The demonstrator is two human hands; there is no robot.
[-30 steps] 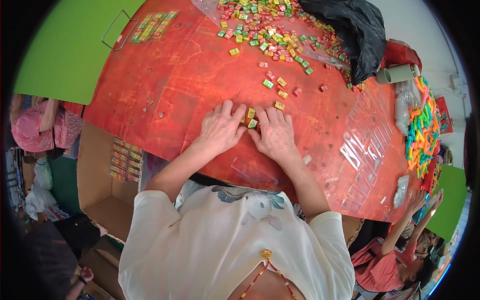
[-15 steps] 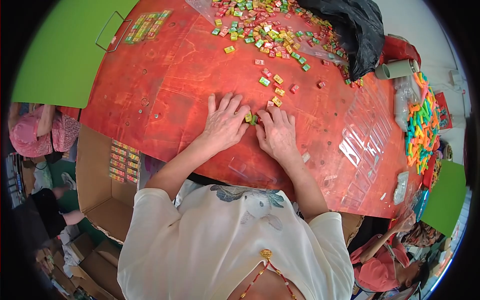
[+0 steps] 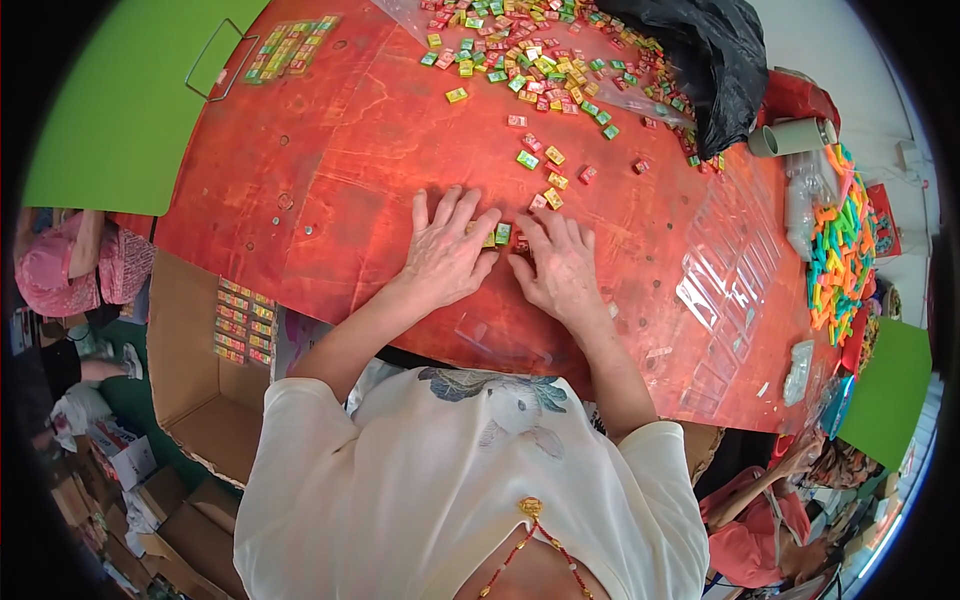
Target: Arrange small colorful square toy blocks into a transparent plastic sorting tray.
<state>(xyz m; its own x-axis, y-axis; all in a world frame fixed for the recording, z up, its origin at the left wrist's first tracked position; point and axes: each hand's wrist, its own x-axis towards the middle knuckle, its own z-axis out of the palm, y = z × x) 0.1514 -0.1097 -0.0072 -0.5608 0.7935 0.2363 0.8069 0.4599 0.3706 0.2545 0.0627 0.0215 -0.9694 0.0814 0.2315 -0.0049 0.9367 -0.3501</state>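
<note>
Both of my hands rest on the red tabletop [image 3: 370,150], close together, with a short row of small coloured boxes between them. My left hand [image 3: 445,250] has its thumb and forefinger around the row's left end, at a yellow box [image 3: 489,240]. A green box [image 3: 502,234] shows in the gap. My right hand [image 3: 562,270] closes its thumb and forefinger around a red box [image 3: 521,243] at the other end. The fingers partly hide the row. Just beyond lie loose boxes, among them a yellow box [image 3: 553,198].
A heap of small boxes [image 3: 540,65] spreads at the far side beside a black plastic bag [image 3: 705,70]. Clear plastic trays [image 3: 735,275] lie at right, near a pile of bright plastic pieces [image 3: 840,260]. Filled sets [image 3: 290,50] lie far left; a cardboard box [image 3: 190,370] stands below left.
My right hand has shifted slightly, and the gap between my hands shows more of the green and red boxes. The view has moved a little.
</note>
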